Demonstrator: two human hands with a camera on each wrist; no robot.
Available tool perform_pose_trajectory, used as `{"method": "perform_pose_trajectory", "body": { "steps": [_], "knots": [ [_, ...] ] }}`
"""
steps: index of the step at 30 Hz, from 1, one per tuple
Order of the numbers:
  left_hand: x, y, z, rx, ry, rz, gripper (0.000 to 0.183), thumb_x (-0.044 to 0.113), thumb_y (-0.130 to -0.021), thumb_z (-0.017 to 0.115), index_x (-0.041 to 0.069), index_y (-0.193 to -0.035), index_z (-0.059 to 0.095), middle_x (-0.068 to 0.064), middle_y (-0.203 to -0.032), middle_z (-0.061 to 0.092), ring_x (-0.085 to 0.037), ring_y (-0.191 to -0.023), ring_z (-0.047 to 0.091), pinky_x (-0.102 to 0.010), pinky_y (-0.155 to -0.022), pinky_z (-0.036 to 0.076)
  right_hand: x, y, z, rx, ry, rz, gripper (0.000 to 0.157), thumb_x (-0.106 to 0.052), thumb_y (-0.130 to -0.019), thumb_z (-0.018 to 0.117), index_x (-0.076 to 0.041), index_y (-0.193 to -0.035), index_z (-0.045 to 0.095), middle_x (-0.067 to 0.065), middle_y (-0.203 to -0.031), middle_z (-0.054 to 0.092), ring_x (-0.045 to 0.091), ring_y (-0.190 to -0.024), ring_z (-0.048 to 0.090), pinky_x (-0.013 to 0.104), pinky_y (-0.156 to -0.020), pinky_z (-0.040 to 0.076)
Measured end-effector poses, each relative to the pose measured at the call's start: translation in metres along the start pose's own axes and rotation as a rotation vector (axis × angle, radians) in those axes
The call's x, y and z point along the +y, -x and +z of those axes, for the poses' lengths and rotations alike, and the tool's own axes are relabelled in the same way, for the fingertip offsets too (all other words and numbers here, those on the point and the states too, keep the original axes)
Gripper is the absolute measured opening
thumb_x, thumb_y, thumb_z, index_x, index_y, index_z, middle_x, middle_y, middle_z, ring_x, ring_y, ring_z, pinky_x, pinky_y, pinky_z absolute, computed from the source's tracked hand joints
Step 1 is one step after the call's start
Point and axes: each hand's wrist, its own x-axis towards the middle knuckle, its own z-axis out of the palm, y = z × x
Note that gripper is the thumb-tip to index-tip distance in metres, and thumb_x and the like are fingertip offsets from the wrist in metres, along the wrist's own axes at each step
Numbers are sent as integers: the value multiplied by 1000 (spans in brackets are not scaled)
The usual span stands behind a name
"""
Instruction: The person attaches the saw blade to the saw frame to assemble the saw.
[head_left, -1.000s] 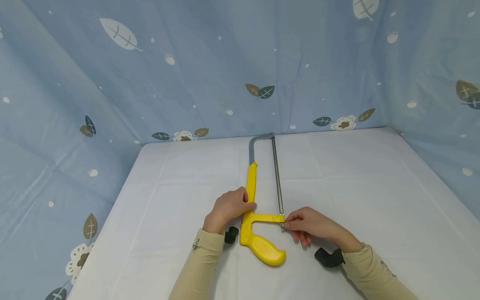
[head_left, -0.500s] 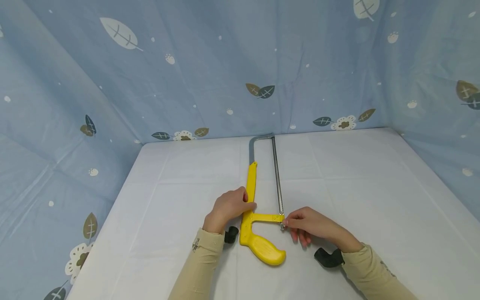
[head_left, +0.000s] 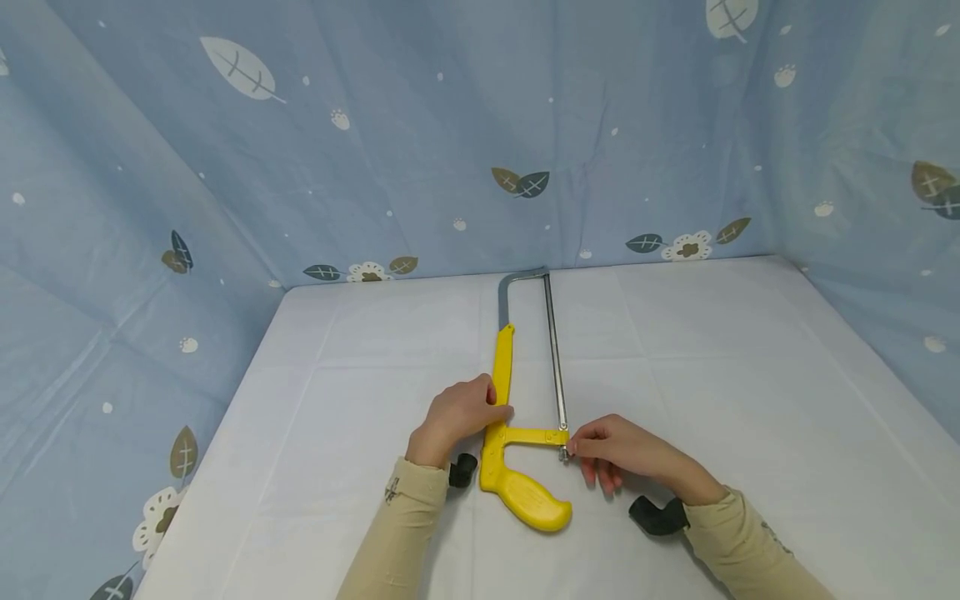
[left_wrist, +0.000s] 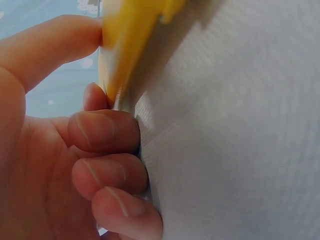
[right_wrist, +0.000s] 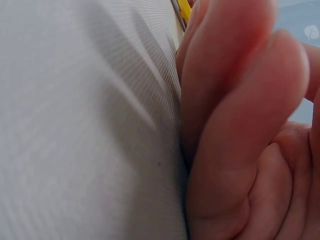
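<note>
A hacksaw [head_left: 503, 358] with a yellow handle and grey metal front bow lies flat on the white cloth, its handle toward me. Its blade [head_left: 556, 350] runs along the right side. My left hand [head_left: 459, 410] holds the yellow frame just above the handle, thumb across it; the left wrist view shows the yellow edge [left_wrist: 127, 55] between thumb and fingers. At the blade's near end, my right hand [head_left: 626, 446] pinches the small metal wing nut [head_left: 564, 455] with thumb and forefinger. Its other fingers hang curled below; the right wrist view hides the nut behind them.
A white cloth [head_left: 360, 358] covers the table. Blue patterned fabric [head_left: 420, 142] rises behind and at both sides, close to the saw's far end. Black wrist mounts [head_left: 658, 516] sit under both sleeves, near the cloth.
My right thumb and forefinger have shifted slightly at the wing nut, which looks turned a little. The left hand and the hacksaw have stayed in place.
</note>
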Motion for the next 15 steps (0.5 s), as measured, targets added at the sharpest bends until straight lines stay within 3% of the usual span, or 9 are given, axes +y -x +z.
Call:
{"method": "perform_pose_trajectory", "body": {
  "steps": [15],
  "knots": [
    [1,1,-1,2,2,-3,28,41,-78,61,16,-81,48,-1,-66,49,-17,-56,45,-29,-51,33,1,0,-2,14,24,-1,24,-26,-88,54,-3,-88,64,10,-58,57,14,-40,51,22,-39,40]
  ]
}}
